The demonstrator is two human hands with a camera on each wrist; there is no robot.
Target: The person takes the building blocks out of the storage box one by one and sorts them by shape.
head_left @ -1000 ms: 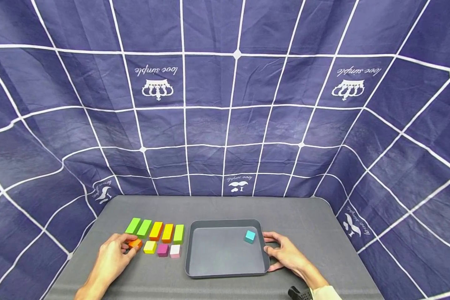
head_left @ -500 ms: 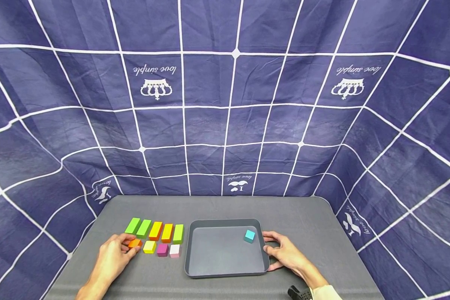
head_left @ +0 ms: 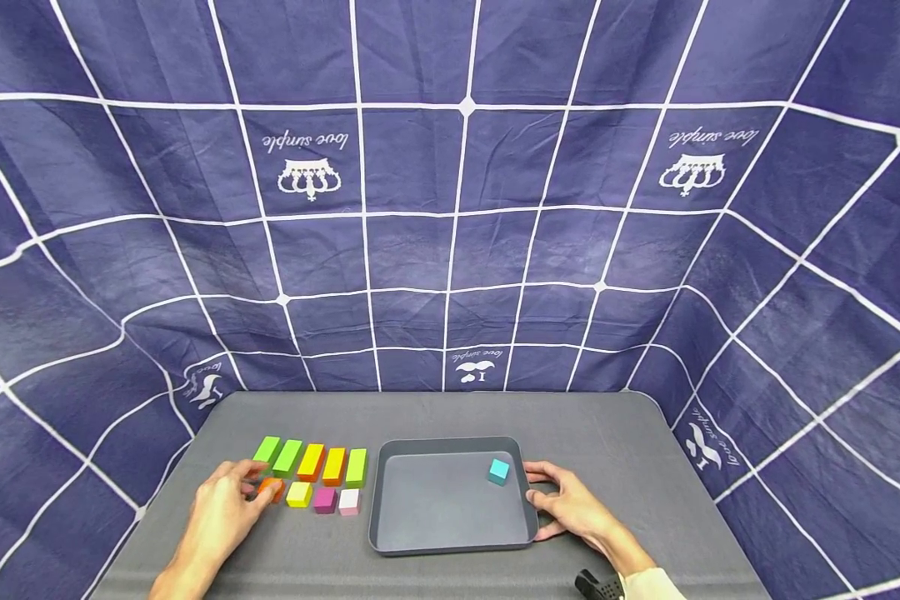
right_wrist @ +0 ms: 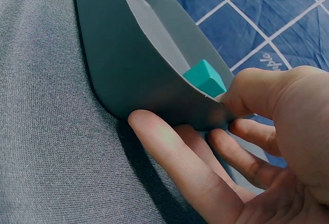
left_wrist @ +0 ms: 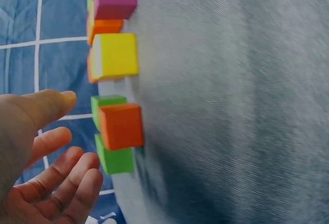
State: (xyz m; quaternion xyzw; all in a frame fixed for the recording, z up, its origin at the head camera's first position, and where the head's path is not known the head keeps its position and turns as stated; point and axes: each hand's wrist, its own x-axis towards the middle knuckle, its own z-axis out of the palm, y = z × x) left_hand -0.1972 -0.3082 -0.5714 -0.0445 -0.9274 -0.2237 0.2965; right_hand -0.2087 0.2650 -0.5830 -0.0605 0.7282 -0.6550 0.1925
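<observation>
My left hand [head_left: 243, 487] hovers with its fingers spread just left of an orange cube [head_left: 273, 488], which sits on the grey table at the left end of a row of small cubes. In the left wrist view the left hand [left_wrist: 56, 147] is open and clear of the orange cube [left_wrist: 121, 125]. My right hand [head_left: 540, 486] grips the right rim of a dark grey tray [head_left: 450, 546]. In the right wrist view its thumb presses on the tray [right_wrist: 128, 80] from above and its fingers lie against the outer wall. A teal cube [head_left: 498, 471] lies in the tray's far right corner.
Behind the orange cube lies a row of bars: two green [head_left: 267, 451], two yellow-orange [head_left: 311, 461] and one more green [head_left: 357, 467]. Yellow [head_left: 298, 493], magenta [head_left: 324, 499] and white [head_left: 349, 501] cubes continue the front row. A blue grid-patterned cloth surrounds the table.
My left hand has let go of the orange cube and opened its fingers; the cube stays at the row's left end. The right hand and tray have not moved.
</observation>
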